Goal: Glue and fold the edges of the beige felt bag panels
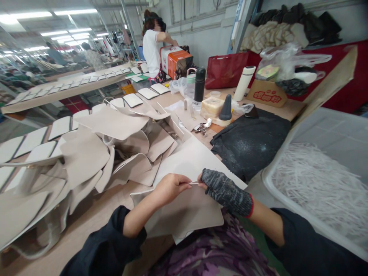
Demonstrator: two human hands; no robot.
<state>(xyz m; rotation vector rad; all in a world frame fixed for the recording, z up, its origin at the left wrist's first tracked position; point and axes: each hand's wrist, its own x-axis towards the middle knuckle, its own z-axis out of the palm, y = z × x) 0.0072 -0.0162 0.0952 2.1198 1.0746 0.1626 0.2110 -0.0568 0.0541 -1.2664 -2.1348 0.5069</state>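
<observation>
A thin white strip (194, 183) is pinched between the fingertips of both hands. My left hand (172, 188), bare, holds its left end. On the right end is my right hand (222, 191), in a grey knitted fingerless glove with a red cuff. Just below them a beige leather piece (191, 211) lies at the table's front edge, partly over my lap. Beneath and beyond the hands is a white sheet (184, 161). Many beige leather pieces with straps and small metal fittings (83, 157) are heaped to the left.
A bin (276, 191) of white strips (319, 184) stands at the right. Black cloth (253, 142), a dark cone (225, 107), a black bottle (199, 84) and a white flask (244, 83) sit beyond. A person (152, 50) handles an orange box (176, 61) behind.
</observation>
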